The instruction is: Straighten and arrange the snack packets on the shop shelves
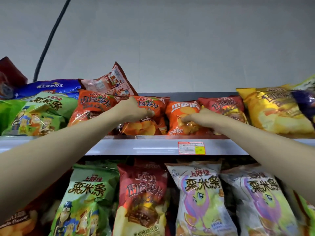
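Both my arms reach up to the top shelf (153, 146). My left hand (136, 110) grips the upper part of an orange-red tomato chip packet (146, 123) standing in the middle of the shelf. My right hand (201, 116) grips a small orange chip packet (179, 114) just right of it, thumb across its front. A second orange-red packet (90, 108) leans at the left of my left hand. Behind it a pale red packet (110, 82) lies tilted with its back showing.
Green packets (39, 114) and a blue packet (49, 86) fill the shelf's left; a dark red packet (226, 108) and yellow packet (272, 109) stand at the right. A price tag (191, 148) sits on the shelf edge. The lower shelf holds several upright packets (201, 198).
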{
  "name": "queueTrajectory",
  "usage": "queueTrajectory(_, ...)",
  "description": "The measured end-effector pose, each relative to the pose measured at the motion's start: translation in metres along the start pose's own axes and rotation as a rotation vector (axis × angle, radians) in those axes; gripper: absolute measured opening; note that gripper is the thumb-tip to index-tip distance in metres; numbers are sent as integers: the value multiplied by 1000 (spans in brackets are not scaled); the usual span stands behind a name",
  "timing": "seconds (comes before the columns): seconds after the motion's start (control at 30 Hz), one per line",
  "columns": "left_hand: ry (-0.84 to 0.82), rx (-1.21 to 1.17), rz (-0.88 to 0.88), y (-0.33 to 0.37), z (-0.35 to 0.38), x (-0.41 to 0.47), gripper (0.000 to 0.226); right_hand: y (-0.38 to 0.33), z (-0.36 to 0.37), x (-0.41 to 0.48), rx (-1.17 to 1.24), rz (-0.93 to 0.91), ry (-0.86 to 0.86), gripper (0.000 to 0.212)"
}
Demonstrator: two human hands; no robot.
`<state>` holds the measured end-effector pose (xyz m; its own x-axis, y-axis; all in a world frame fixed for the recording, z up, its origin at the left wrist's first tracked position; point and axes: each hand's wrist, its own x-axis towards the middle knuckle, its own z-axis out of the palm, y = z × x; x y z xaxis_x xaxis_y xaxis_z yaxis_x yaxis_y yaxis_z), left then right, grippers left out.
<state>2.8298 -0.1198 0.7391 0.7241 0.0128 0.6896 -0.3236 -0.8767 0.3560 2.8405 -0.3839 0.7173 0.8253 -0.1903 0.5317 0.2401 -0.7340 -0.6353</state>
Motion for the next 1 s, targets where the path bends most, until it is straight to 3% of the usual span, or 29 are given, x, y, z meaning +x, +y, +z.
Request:
queueTrajectory(0.07, -17, -4, -75, 8, 8, 12, 110, 7, 2, 9, 80, 16, -104, 104)
queueTrajectory(0.17, -7, -28, -148, 17, 15, 26, 126, 13, 3, 18, 173, -1, -164, 125)
queueTrajectory(0.3, 22, -137, -206, 7, 30, 44, 144, 15, 2, 16, 202, -8, -155, 114)
queueTrajectory(0.37, 70, -124, -182, 2, 40, 46, 142, 18, 1, 15, 214, -11, -181, 116)
queueTrajectory(0.43, 131, -83, -141, 1, 44, 47, 126, 23, 2, 20, 252, -18, -207, 132)
queueTrajectory(0.53, 176, -84, -138, 3, 35, 52, 106, 26, -1, 18, 303, -35, -199, 123)
queueTrajectory(0.6, 214, -153, -113, 7, 23, 57, 103, 27, -2, 18, 301, -35, -198, 124)
queueTrajectory(0.73, 226, -339, -76, 17, -14, 69, 112, 29, -2, 21, 307, -27, -207, 151)
queueTrajectory(0.8, 224, -430, -59, 21, -31, 69, 114, 31, -2, 24, 316, -44, -211, 141)
queueTrajectory(1.0, 329, -641, 23, 13, -72, 46, 96, 12, 10, 21, 250, -185, -191, 81)
